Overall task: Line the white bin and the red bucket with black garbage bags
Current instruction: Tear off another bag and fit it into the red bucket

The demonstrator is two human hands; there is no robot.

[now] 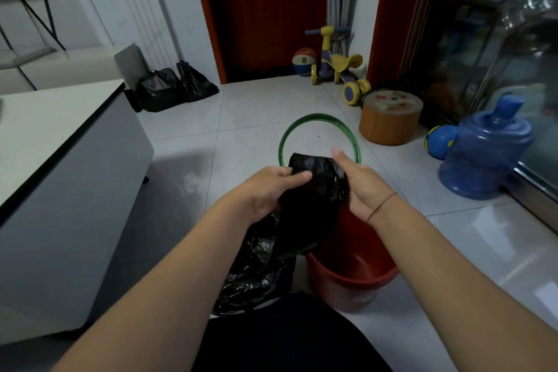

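Both of my hands hold a bunched black garbage bag point(314, 190) above the floor. My left hand point(268, 190) pinches its left side and my right hand point(359, 187) grips its right side. Just below them stands the red bucket point(353, 275), with bare red showing inside it. To the bucket's left, crinkled black plastic point(256, 272) covers a bin whose white body I cannot see. A green ring point(317, 118) lies on the tiles just beyond my hands.
A white cabinet point(60, 175) fills the left side. A blue water jug point(486, 151) and an orange round stool point(389, 121) stand at the right by a glass door. Toys and balls sit near the red door. Two black bags point(175, 87) rest against the far wall.
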